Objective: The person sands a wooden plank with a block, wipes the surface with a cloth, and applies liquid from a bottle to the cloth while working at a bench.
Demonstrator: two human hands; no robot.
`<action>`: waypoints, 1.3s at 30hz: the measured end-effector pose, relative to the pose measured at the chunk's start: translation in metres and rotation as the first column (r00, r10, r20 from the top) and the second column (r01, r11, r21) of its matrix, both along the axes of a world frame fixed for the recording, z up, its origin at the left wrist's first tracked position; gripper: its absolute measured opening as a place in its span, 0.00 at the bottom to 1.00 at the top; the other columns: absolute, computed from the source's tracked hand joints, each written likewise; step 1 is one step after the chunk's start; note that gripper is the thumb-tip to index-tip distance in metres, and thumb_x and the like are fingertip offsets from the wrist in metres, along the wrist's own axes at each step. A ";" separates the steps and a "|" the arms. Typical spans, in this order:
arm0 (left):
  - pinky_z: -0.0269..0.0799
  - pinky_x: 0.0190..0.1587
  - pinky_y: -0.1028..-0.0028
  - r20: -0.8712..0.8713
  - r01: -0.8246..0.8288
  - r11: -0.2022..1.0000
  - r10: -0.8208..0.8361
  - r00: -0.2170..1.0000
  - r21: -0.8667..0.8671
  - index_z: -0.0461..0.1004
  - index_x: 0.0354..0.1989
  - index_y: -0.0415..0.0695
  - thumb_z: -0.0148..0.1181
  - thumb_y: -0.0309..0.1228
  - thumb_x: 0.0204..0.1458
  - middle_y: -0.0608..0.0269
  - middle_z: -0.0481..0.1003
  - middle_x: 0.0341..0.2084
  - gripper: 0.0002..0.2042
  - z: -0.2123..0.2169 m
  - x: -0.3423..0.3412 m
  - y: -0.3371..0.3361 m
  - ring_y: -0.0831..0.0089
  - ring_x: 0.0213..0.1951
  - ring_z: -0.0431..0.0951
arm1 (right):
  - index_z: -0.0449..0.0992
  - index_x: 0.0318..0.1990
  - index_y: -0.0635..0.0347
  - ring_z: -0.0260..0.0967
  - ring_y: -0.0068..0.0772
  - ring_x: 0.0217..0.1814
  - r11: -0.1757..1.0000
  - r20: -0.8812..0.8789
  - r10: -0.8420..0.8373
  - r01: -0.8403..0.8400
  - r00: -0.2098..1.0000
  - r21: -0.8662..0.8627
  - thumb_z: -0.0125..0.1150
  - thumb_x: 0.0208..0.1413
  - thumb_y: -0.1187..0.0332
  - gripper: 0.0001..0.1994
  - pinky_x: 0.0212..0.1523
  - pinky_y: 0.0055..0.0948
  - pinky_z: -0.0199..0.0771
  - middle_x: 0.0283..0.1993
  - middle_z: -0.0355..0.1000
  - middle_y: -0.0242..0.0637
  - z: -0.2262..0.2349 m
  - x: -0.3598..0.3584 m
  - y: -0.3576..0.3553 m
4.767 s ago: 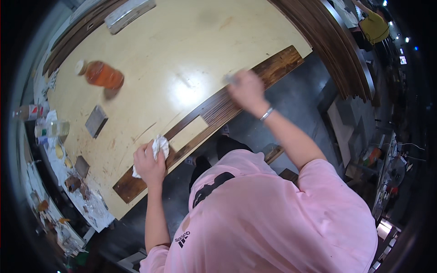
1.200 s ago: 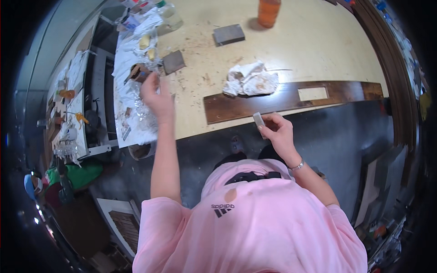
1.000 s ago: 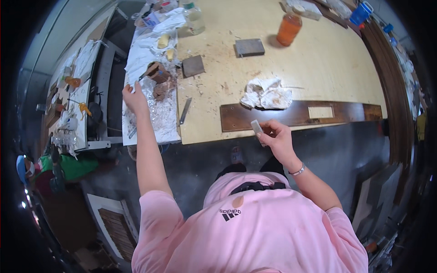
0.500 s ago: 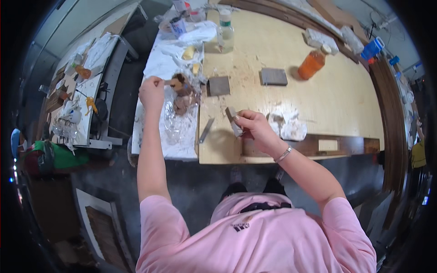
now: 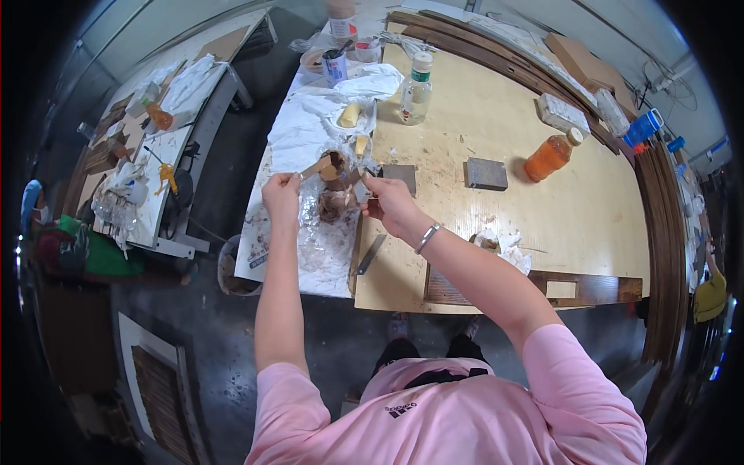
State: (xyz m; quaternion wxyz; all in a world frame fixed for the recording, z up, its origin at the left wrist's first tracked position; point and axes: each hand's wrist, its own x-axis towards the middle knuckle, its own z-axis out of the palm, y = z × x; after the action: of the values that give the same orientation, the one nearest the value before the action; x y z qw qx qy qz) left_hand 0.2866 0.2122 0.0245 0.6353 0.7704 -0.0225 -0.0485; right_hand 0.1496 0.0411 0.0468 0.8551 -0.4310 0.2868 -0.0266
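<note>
My left hand (image 5: 280, 195) is closed on the end of a flat, light-brown spatula (image 5: 314, 167), whose far end meets dark brown paste (image 5: 335, 161). Close by on the right, my right hand (image 5: 394, 206) pinches a small flat piece (image 5: 359, 184) with its tip beside the paste; my fingers partly hide it, and its kind is unclear. Under both hands lies crumpled clear plastic (image 5: 316, 225) with a brown lump (image 5: 335, 204) in it. A narrow metal strip (image 5: 371, 255) rests near the table's front edge. Beyond my right hand sits a grey-brown block (image 5: 401, 177).
A clear bottle (image 5: 415, 93), an orange-liquid bottle (image 5: 548, 157) and another block (image 5: 487, 174) stand on the pale board (image 5: 457, 116). Crumpled tissue (image 5: 508, 248) lies by a dark wooden frame (image 5: 597, 287). An open tin (image 5: 335, 68) is at the back left. People show at both edges.
My right hand has moved left with its flat piece, from over the board to the brown paste beside my left hand. My left hand keeps hold of the spatula. The view has shifted slightly.
</note>
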 end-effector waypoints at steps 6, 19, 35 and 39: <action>0.64 0.27 0.80 -0.270 -0.038 0.947 -0.052 0.961 -0.320 0.75 0.35 0.42 0.60 0.29 0.59 0.73 0.68 0.20 0.05 -0.008 -0.029 0.001 0.83 0.22 0.66 | 0.73 0.35 0.63 0.68 0.27 0.24 1.000 -0.015 0.013 -0.013 1.000 -0.025 0.52 0.67 0.65 0.12 0.26 0.27 0.73 0.28 0.70 0.34 -0.005 0.031 0.005; 0.65 0.26 0.79 -0.114 0.036 0.961 -0.070 0.991 -0.274 0.74 0.34 0.38 0.56 0.27 0.62 0.69 0.71 0.24 0.06 -0.019 -0.041 -0.005 0.82 0.22 0.65 | 0.73 0.35 0.64 0.69 0.31 0.23 0.999 0.000 0.030 -0.030 1.000 -0.015 0.51 0.66 0.66 0.11 0.26 0.30 0.72 0.28 0.72 0.38 -0.003 0.027 0.001; 0.63 0.26 0.80 0.015 -0.032 0.974 0.036 0.999 -0.225 0.72 0.37 0.38 0.53 0.26 0.63 0.68 0.71 0.27 0.05 -0.019 -0.063 -0.031 0.83 0.23 0.65 | 0.73 0.32 0.63 0.67 0.29 0.20 0.994 0.003 -0.090 0.089 0.996 0.065 0.53 0.64 0.66 0.11 0.21 0.30 0.69 0.25 0.71 0.36 -0.002 0.020 0.013; 0.63 0.26 0.80 0.045 -0.076 0.967 0.090 0.995 -0.241 0.72 0.36 0.38 0.54 0.27 0.64 0.69 0.69 0.25 0.06 -0.018 -0.068 -0.034 0.83 0.23 0.64 | 0.73 0.31 0.62 0.67 0.29 0.20 0.997 -0.008 -0.036 0.037 0.999 0.070 0.53 0.64 0.65 0.11 0.21 0.30 0.69 0.24 0.70 0.35 -0.002 0.016 0.012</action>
State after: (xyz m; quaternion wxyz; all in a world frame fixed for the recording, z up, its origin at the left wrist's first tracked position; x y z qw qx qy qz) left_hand 0.2181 0.1785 0.0061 0.7242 0.6895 -0.0136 0.0028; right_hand 0.1652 0.0534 0.0444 0.8681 -0.3956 0.2983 -0.0308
